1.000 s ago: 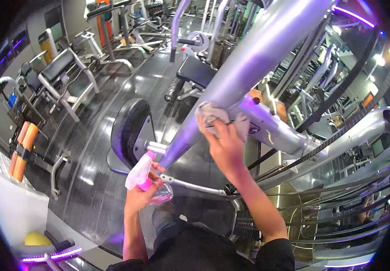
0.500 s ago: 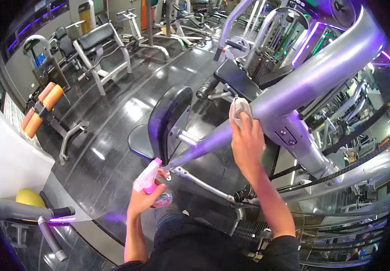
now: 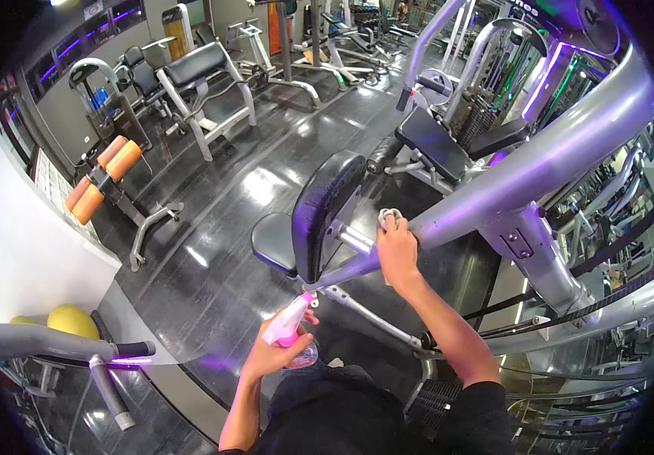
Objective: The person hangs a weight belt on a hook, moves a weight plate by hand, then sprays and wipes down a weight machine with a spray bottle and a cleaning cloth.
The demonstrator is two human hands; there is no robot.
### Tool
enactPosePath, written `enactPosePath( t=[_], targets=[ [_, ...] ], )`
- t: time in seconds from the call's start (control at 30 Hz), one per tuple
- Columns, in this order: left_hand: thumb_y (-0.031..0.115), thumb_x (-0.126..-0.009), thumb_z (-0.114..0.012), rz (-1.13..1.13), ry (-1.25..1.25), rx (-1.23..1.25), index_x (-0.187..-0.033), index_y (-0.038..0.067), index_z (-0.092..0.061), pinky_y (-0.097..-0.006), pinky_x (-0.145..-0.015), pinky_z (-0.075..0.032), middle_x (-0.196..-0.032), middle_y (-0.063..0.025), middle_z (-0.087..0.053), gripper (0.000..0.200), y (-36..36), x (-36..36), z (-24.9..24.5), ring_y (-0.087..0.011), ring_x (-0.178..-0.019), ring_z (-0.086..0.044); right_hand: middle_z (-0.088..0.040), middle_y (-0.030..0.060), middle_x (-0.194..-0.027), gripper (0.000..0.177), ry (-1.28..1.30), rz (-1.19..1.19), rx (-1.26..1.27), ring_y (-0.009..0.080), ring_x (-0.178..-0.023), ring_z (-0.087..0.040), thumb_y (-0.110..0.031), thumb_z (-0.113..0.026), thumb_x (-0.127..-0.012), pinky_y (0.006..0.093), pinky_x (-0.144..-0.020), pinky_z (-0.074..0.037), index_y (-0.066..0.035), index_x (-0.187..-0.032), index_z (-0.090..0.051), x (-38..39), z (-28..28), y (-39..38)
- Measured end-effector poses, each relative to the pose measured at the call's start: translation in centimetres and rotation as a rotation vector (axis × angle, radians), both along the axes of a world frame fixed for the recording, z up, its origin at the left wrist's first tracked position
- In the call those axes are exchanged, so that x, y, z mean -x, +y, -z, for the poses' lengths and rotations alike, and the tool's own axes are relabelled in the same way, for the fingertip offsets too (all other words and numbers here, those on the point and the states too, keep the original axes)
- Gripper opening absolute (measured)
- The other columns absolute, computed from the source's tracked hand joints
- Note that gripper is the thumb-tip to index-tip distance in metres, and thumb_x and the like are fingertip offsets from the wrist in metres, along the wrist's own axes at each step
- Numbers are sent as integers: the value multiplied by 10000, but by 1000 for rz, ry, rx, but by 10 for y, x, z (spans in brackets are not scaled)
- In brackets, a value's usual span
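My left hand (image 3: 270, 353) is wrapped round a spray bottle (image 3: 290, 326) with a pink-and-white trigger head and a clear body. The bottle is upright but tilted, low in front of me. My right hand (image 3: 398, 254) presses a pale cloth (image 3: 389, 216) against the silver machine frame tube (image 3: 448, 220). Part of the cloth is hidden under the fingers. Left of that hand stands a black padded backrest (image 3: 330, 216), with its seat (image 3: 275, 241) behind it.
Cables and a silver lower bar (image 3: 577, 326) run along my right side. A grey handle bar (image 3: 111, 387) juts in at lower left, near a yellow ball (image 3: 73, 322). Orange roller pads (image 3: 103, 178) and a preacher bench (image 3: 198, 68) stand farther left on the dark floor.
My right hand has slid down the tube with the cloth, closer to the backrest. The left hand still holds the spray bottle. The whole view has shifted, so the scene sits farther right.
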State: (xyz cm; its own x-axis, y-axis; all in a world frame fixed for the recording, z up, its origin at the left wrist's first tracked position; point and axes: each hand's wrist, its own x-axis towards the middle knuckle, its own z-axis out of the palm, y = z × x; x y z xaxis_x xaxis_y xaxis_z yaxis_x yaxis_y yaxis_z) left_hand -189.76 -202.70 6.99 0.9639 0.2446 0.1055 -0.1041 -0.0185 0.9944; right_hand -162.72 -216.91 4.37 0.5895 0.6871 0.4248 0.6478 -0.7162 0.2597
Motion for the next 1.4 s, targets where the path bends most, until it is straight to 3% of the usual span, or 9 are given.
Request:
enactPosePath(
  t=[0.1, 0.17, 0.3, 0.43, 0.6, 0.73, 0.93, 1.27, 1.4],
  targets=[
    [-7, -785, -654, 5, 30, 6, -1174, 0, -537, -248, -687, -480, -1024, -76, -623, 406, 6, 0, -4, -81, -741, -590, -524, 122, -1140, 420, 326, -7, -181, 324, -979, -526, -56, -556, -816, 400, -880, -453, -41, -1236, -544, -1, -23, 14],
    [-10, -784, -652, -3, 58, 5, -1171, -1, -537, -247, -687, -478, -1020, -72, -622, 404, 9, -1, -4, -80, -742, -589, -509, 175, -1150, 454, 669, -202, -858, 362, -1031, -521, -52, -501, -877, 418, -912, -428, -52, -1328, -456, -3, -6, 39],
    [-16, -777, -651, 13, 126, -44, -1171, -2, -539, -247, -693, -479, -1015, -68, -624, 409, 14, -1, -7, -79, -740, -592, -482, 237, -1150, 441, 330, -207, -1251, 394, -1063, -505, -84, -480, -916, 431, -949, -387, -96, -1355, -441, -14, 20, 114],
    [1, -784, -653, -10, 116, -83, -1199, -7, -530, -252, -711, -484, -1025, -69, -633, 433, 9, 1, -17, -79, -751, -598, -458, 234, -1188, 359, 392, 28, -1611, 358, -1096, -495, -110, -492, -931, 403, -957, -385, -88, -1288, -519, -92, -9, 141],
    [9, -795, -650, -27, 109, 5, -1204, -4, -531, -260, -715, -484, -1027, -66, -630, 426, 10, -30, -8, -73, -757, -587, -472, 194, -1320, 352, 544, -160, -1528, 295, -1158, -494, -86, -475, -944, 347, -1009, -350, -56, -1293, -497, -59, 2, 126],
    [-8, -804, -633, -145, 49, 37, -1202, -7, -522, -248, -725, -472, -1021, -55, -623, 413, 5, -75, 6, -71, -784, -574, -504, 180, -1243, 358, 741, -239, -1430, 307, -1229, -444, -109, -474, -941, 363, -1049, -314, 5, -1278, -427, 21, 90, 118],
    [-15, -814, -630, -264, 7, -71, -1202, -30, -511, -244, -730, -470, -1011, -58, -620, 407, 1, -102, 25, -77, -795, -585, -524, 148, -1182, 354, 472, -149, -1545, 247, -1132, -486, -258, -544, -946, 330, -996, -349, -7, -1189, -490, -83, 31, 119],
    [-30, -798, -631, -432, -26, -168, -1147, -10, -543, -235, -656, -470, -972, -57, -635, 360, -8, -108, 61, -71, -717, -573, -533, 181, -931, 220, 670, -350, -1369, 362, -937, -538, -218, -573, -896, 393, -870, -402, -42, -1016, -519, 26, 117, 109],
    [-27, -792, -636, -482, 50, -134, -1144, -1, -549, -235, -634, -464, -952, -51, -638, 364, -16, -100, 66, -66, -696, -560, -517, 207, -896, 168, 496, -99, -1321, 408, -907, -524, -164, -519, -922, 420, -837, -405, -13, -985, -482, -18, 93, 112]
  ],
)
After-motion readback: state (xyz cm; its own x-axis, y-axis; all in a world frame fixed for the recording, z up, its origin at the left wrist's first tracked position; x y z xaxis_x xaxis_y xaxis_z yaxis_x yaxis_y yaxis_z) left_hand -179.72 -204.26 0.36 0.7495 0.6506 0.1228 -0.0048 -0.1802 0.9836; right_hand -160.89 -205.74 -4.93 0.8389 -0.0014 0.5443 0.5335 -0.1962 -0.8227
